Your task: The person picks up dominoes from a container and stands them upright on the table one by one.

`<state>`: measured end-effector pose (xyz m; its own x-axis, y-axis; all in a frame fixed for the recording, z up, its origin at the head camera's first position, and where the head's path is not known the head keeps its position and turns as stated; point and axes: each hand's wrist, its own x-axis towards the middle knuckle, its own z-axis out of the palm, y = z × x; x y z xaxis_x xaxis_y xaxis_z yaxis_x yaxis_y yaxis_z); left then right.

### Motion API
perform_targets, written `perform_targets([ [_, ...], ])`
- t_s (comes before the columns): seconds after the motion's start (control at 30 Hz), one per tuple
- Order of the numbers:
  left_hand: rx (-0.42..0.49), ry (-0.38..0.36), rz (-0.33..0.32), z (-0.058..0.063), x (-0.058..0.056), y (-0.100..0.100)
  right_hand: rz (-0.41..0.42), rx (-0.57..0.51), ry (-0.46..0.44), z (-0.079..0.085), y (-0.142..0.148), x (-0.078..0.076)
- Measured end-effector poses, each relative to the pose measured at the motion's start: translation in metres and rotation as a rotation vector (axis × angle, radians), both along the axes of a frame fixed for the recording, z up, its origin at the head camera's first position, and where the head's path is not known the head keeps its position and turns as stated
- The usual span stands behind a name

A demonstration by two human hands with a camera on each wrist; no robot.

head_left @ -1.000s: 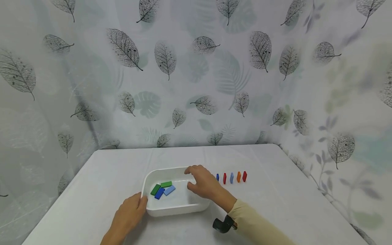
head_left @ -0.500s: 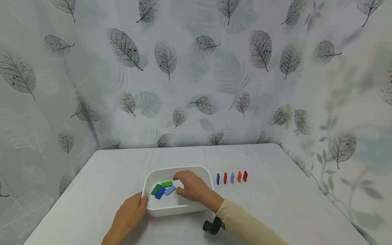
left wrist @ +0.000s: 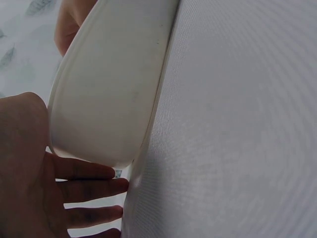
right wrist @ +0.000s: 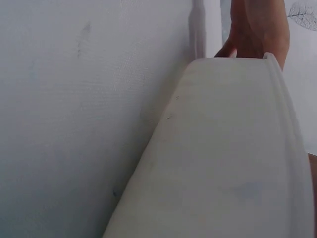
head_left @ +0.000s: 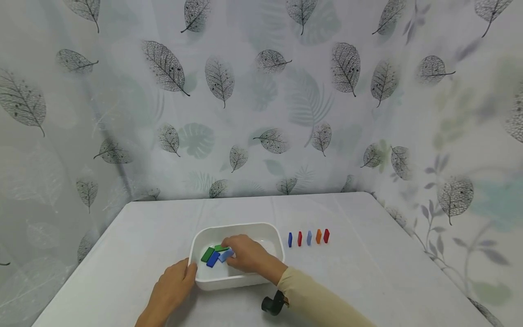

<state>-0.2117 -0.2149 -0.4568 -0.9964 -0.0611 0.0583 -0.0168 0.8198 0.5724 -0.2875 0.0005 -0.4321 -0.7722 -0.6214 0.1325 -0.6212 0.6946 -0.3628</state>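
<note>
A white plastic tub (head_left: 229, 282) stands on the table. Toward its left end lie several flat domino-like blocks: a dark green one (head_left: 207, 254), a light green one (head_left: 220, 248), a dark blue one (head_left: 213, 259) and a light blue one (head_left: 224, 256). My left hand (head_left: 173, 284) rests against the tub's left end; in the left wrist view its fingers (left wrist: 91, 191) extend fairly straight beside the wall. My right hand (head_left: 247, 256) reaches inside, thumb and forefinger apart over the light blue block, partly covering it. In the right wrist view the tub wall hides the right fingers.
Right of the tub, several blocks stand upright in a row: a dark blue one (head_left: 290, 240), a red one (head_left: 300, 238), a light blue one (head_left: 309, 237), an orange one (head_left: 318, 236) and another red one (head_left: 326, 235). A leaf-patterned curtain (head_left: 253, 104) surrounds the white table (head_left: 359, 272).
My right hand has moved left and lower inside the tub, from its right part to the light blue and light green blocks. The left hand stays at the tub's left end.
</note>
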Motion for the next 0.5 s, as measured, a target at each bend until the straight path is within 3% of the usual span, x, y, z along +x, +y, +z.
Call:
perform_targets([
  [0.27,0.005,0.000,-0.006,0.001,0.001,0.000,0.009,0.027,-0.027,-0.006,-0.007,-0.004],
  [0.5,0.002,0.015,-0.006,0.002,0.002,0.001,-0.017,0.082,0.021,-0.012,-0.007,-0.005],
])
